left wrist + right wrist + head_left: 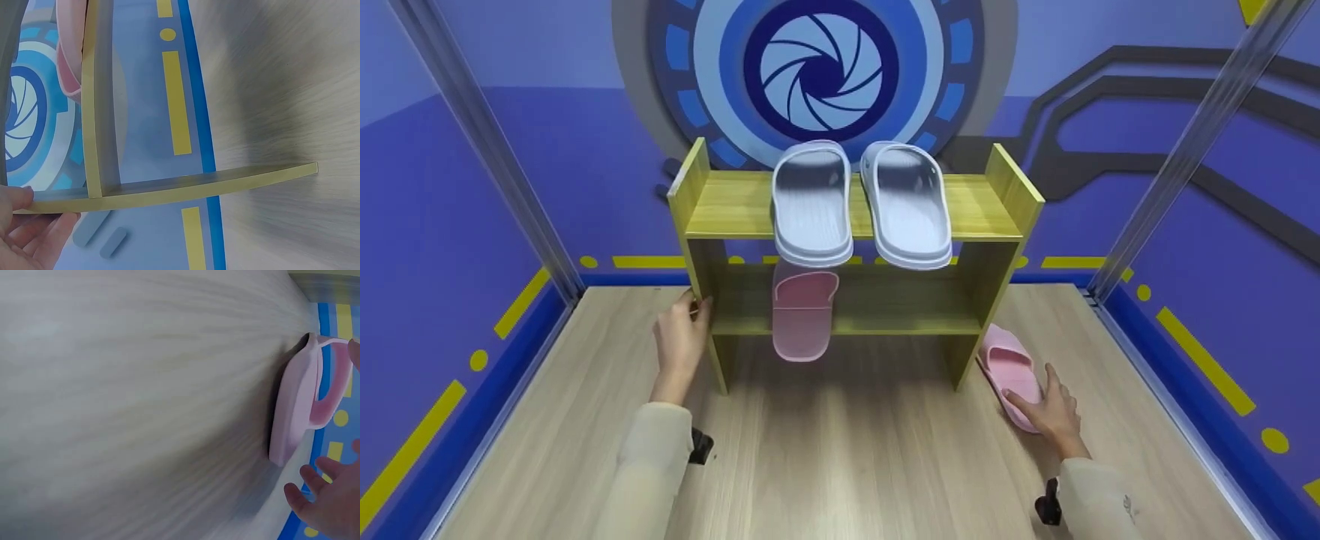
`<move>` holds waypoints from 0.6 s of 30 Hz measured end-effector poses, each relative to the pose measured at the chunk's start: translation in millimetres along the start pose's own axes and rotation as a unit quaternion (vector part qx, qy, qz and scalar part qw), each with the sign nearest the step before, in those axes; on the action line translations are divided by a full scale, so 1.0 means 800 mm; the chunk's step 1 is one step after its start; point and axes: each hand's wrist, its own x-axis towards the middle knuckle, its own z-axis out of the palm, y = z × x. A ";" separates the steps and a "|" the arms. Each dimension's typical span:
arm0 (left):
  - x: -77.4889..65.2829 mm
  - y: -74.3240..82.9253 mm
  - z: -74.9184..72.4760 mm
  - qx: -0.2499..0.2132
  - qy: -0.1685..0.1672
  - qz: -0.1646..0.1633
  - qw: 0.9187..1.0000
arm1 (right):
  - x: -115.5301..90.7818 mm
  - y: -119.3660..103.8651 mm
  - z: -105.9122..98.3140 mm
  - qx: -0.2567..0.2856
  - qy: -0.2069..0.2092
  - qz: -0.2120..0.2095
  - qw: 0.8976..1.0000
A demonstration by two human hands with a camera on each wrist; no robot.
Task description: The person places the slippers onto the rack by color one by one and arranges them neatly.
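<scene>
A small wooden shoe rack (915,319) stands on the table. My left hand (681,337) grips the front edge of its left side panel, thumb on one face and fingers on the other, as the left wrist view (34,225) also shows. To the right of the rack a pink slipper (1011,367) lies on the table, its strap upward. Over its near end hovers my right hand (1054,412), thumb and fingers spread apart on either side. In the right wrist view the slipper (295,402) has nothing closed round it.
Two pale grey clogs (812,202) (911,206) sit side by side on the top shelf, toes to the back. Another pink slipper (802,322) rests on the lower shelf at left, its heel overhanging. Blue patterned walls (472,202) with metal posts enclose the table.
</scene>
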 end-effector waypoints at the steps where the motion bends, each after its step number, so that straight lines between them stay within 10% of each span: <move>1: 0.000 0.000 0.000 -0.002 0.000 0.000 1.000 | -0.001 0.000 0.003 -0.009 0.000 0.005 1.000; 18: 0.001 -0.002 -0.003 -0.028 -0.003 -0.037 0.999 | -0.011 -0.007 0.033 -0.046 0.018 0.055 0.997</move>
